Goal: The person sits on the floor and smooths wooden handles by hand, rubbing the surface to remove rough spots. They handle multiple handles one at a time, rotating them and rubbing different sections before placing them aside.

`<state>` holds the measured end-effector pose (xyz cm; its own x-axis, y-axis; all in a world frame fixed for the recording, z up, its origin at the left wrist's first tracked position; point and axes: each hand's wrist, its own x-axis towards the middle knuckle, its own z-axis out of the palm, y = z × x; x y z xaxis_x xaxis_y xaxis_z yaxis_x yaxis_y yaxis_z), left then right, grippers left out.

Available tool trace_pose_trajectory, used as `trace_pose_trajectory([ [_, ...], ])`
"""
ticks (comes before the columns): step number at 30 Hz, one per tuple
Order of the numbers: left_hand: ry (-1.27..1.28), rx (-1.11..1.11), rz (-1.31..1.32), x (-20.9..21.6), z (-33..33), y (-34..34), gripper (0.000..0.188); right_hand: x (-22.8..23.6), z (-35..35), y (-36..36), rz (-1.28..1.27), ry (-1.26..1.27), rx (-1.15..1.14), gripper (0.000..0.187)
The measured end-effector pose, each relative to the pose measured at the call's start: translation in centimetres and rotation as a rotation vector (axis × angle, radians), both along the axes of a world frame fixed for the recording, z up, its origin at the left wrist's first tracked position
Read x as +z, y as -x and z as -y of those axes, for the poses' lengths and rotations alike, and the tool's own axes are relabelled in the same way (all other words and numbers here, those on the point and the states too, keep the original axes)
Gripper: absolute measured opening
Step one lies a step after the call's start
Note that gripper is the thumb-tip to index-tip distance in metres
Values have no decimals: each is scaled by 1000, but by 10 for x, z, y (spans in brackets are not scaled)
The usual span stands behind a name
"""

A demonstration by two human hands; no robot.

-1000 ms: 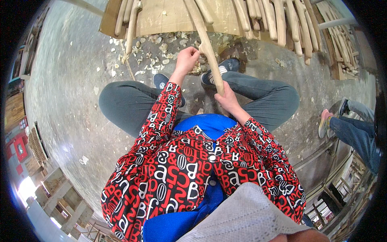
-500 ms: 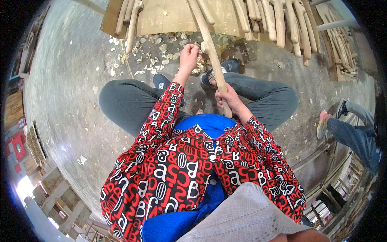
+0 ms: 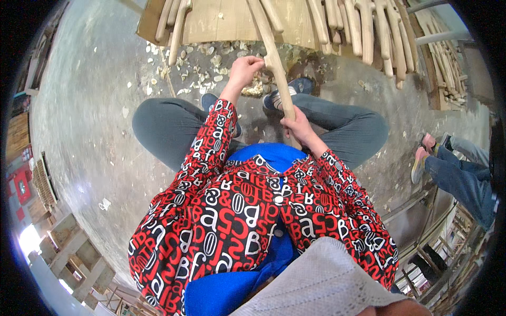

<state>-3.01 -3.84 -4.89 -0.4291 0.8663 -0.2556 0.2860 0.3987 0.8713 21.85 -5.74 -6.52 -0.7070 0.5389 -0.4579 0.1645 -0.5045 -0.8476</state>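
A long, pale wooden stick (image 3: 280,79) runs from the cardboard at the top down toward my lap, with a small knob on its left side. Near its lower end my right hand (image 3: 299,127) is wrapped round it. My left hand (image 3: 244,71) is closed in a pinch, its fingertips against or just beside the knob. Whatever that pinch may hold is too small to make out. Pale shavings (image 3: 256,87) lie on the floor below my left hand, between my shoes.
Flattened cardboard (image 3: 226,27) lies ahead, with wooden sticks (image 3: 179,31) at its left and several more wooden sticks (image 3: 365,31) at its right. Another stack of sticks (image 3: 445,66) stands farther right. A person's legs (image 3: 456,176) are at the right edge.
My left hand has shifted slightly left, and its fingers now point right toward the knob. The stick's lower end is now less visible under my right hand. The person at the right has moved their feet.
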Motion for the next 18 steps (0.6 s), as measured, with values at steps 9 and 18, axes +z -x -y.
trace_pose_trajectory([
  [9, 17, -47, 21, 3, 0, 1, 22, 0, 0, -2, 7, 2, 36, 45],
  [18, -44, -113, -226, 6, -3, 0, 25, -4, 3, -1, 78, -62, 30, 50],
])
